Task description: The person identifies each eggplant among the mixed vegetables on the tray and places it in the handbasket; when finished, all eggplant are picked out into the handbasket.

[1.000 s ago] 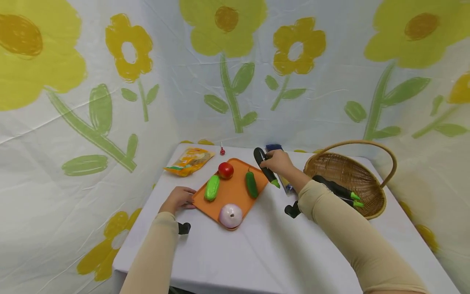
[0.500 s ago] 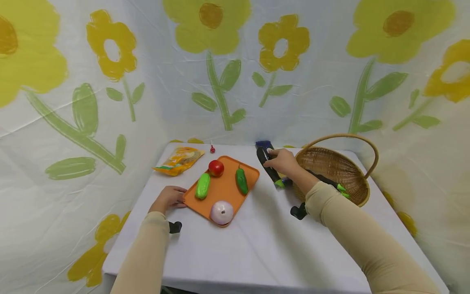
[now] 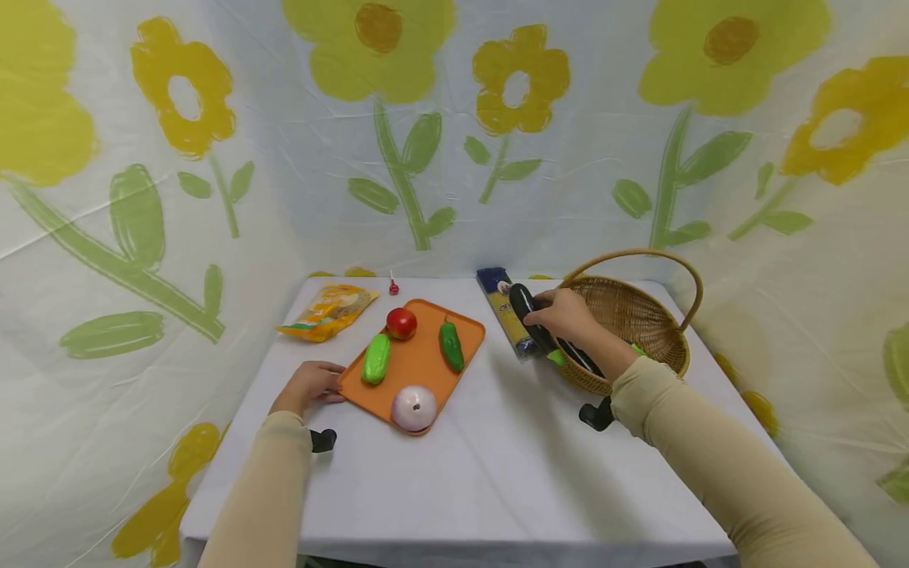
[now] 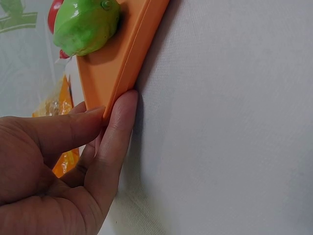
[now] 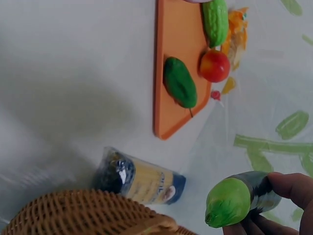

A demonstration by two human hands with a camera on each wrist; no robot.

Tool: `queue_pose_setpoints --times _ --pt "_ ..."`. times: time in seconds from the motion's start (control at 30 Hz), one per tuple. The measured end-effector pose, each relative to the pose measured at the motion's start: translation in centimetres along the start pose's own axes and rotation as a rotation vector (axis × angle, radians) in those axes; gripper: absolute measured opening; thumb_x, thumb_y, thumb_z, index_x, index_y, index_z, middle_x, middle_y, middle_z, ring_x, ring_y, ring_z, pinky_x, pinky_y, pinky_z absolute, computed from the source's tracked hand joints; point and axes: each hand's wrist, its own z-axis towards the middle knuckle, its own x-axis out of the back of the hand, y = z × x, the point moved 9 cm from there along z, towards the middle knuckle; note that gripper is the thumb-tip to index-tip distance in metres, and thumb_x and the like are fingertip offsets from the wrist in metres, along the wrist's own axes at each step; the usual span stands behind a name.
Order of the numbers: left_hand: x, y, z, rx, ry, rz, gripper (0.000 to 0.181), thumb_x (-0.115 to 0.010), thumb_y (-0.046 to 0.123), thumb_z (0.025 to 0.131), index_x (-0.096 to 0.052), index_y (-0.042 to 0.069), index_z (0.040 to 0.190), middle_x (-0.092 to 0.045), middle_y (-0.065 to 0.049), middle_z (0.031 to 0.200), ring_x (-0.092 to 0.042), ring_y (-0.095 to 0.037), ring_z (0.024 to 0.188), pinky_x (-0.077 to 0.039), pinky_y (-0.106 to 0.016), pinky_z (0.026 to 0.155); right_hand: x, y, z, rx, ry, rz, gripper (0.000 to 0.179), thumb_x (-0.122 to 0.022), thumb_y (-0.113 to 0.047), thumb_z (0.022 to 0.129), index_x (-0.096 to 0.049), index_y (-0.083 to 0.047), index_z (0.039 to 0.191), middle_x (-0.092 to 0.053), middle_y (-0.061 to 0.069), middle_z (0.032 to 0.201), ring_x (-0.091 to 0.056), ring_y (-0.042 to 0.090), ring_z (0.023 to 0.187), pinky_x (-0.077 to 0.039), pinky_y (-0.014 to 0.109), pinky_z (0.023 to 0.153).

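Note:
My left hand (image 3: pixel 310 386) pinches a corner of the orange tray (image 3: pixel 419 359); in the left wrist view the thumb lies at the rim, with a finger along the outer side. On the tray are a tomato (image 3: pixel 401 323), a light green ridged vegetable (image 3: pixel 376 359), a dark green pepper (image 3: pixel 450 345) and a purple-white onion (image 3: pixel 414 408). With thumb and fingers my right hand (image 3: pixel 568 319) grips a dark eggplant (image 3: pixel 524 302), its green stem end (image 5: pixel 227 201) facing the right wrist camera. This eggplant is held beside the left rim of the wicker basket (image 3: pixel 660 335).
More dark eggplant (image 3: pixel 581 359) shows inside the basket, partly hidden by my right arm. A blue and yellow packet (image 3: pixel 506 312) lies left of the basket. An orange bag (image 3: pixel 330 312) and a red lollipop (image 3: pixel 394 286) lie at the back left.
My right hand has carried the eggplant rightward, from beside the tray, past the blue and yellow packet, to the basket's rim. My left hand stays on the tray corner. The head view has turned right.

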Motion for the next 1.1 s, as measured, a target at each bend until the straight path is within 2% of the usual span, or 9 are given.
queue_pose_setpoints --times 0.17,0.43,0.6,0.73,0.93,1.1 --pt "0.2 0.0 0.1 0.006 -0.004 -0.005 0.051 -0.057 -0.009 0.094 -0.050 -0.006 0.145 -0.055 -0.029 0.131 -0.067 -0.025 0.089 -0.063 -0.035 0.081 1.1 1.2 -1.1 -0.008 -0.009 -0.004 0.065 -0.071 -0.024 0.093 -0.049 0.002 0.148 -0.056 0.024 0.140 -0.061 0.038 0.117 -0.058 0.047 0.090" --pt "0.3 -0.2 0.3 0.010 -0.009 0.001 0.052 -0.057 -0.009 0.095 -0.049 -0.006 0.146 -0.055 -0.029 0.130 -0.068 -0.025 0.089 -0.062 -0.036 0.081 2.8 3.2 -2.9 -0.013 -0.001 0.032 0.063 -0.071 -0.022 0.093 -0.050 0.002 0.148 -0.060 0.025 0.134 -0.067 0.037 0.108 -0.061 0.046 0.084" --pt "0.1 -0.5 0.7 0.020 -0.002 -0.010 0.053 -0.058 -0.011 0.093 -0.049 -0.005 0.146 -0.055 -0.029 0.130 -0.068 -0.024 0.087 -0.063 -0.036 0.080 4.0 4.5 -3.9 -0.035 0.009 0.012 0.066 -0.072 -0.023 0.092 -0.049 0.002 0.148 -0.060 0.026 0.134 -0.067 0.035 0.105 -0.061 0.046 0.083" --pt "0.5 -0.8 1.0 0.036 0.003 -0.002 0.054 -0.058 -0.011 0.093 -0.049 -0.005 0.146 -0.054 -0.028 0.129 -0.068 -0.024 0.087 -0.063 -0.035 0.080 4.8 5.0 -4.0 -0.029 0.022 -0.032 0.065 -0.073 -0.024 0.091 -0.052 0.004 0.145 -0.061 0.026 0.132 -0.065 0.034 0.105 -0.060 0.041 0.081" --pt "0.6 -0.8 1.1 0.043 0.017 -0.013 0.054 -0.059 -0.011 0.092 -0.050 -0.005 0.145 -0.054 -0.028 0.129 -0.068 -0.026 0.088 -0.063 -0.035 0.080 6.3 6.6 -3.9 -0.045 0.039 -0.068 0.065 -0.071 -0.025 0.092 -0.051 0.006 0.146 -0.057 0.029 0.135 -0.060 0.040 0.113 -0.058 0.047 0.086" --pt "0.3 -0.5 0.8 0.042 0.019 -0.013 0.053 -0.059 -0.011 0.093 -0.051 -0.004 0.145 -0.054 -0.028 0.132 -0.068 -0.026 0.091 -0.063 -0.035 0.080 7.8 8.6 -3.4 -0.072 0.041 -0.093 0.067 -0.070 -0.028 0.093 -0.048 0.007 0.146 -0.054 0.031 0.137 -0.060 0.044 0.113 -0.056 0.052 0.089"
